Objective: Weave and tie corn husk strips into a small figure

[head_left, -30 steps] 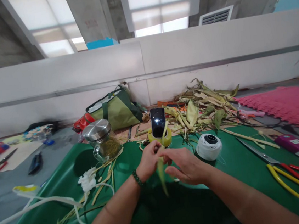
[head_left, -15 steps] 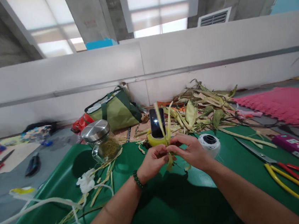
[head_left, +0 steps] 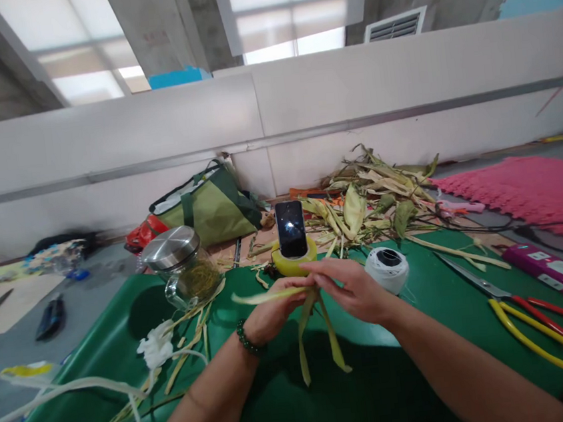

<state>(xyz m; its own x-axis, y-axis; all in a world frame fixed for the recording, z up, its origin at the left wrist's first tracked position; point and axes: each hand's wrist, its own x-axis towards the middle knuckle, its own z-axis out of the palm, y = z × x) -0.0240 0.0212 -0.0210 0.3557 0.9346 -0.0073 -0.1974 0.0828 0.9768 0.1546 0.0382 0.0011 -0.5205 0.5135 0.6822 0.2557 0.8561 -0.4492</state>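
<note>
Above the green mat, my left hand (head_left: 272, 316), with a dark green bead bracelet at its wrist, is closed on pale corn husk strips (head_left: 334, 346). One strip points left across that hand; two others hang down over the mat. My right hand (head_left: 353, 291) meets it, thumb and fingers pinching the strips where they join, the index finger fairly straight. The exact pinch point is partly hidden by the fingers. Just behind the hands, a phone (head_left: 291, 229) stands in a yellow holder (head_left: 283, 264). A white spool of thread (head_left: 388, 277) sits right of my right hand.
Large shears (head_left: 517, 307) with red and yellow handles lie on the right beside a purple device (head_left: 552, 268). A lidded glass mug (head_left: 192, 277) stands left, near white cord (head_left: 113, 383). Behind are a green bag (head_left: 216, 211) and a husk pile (head_left: 375, 191).
The husk strips that stood upright now point left and hang downward between my hands. My right fingers have straightened somewhat. The camera view has shifted slightly.
</note>
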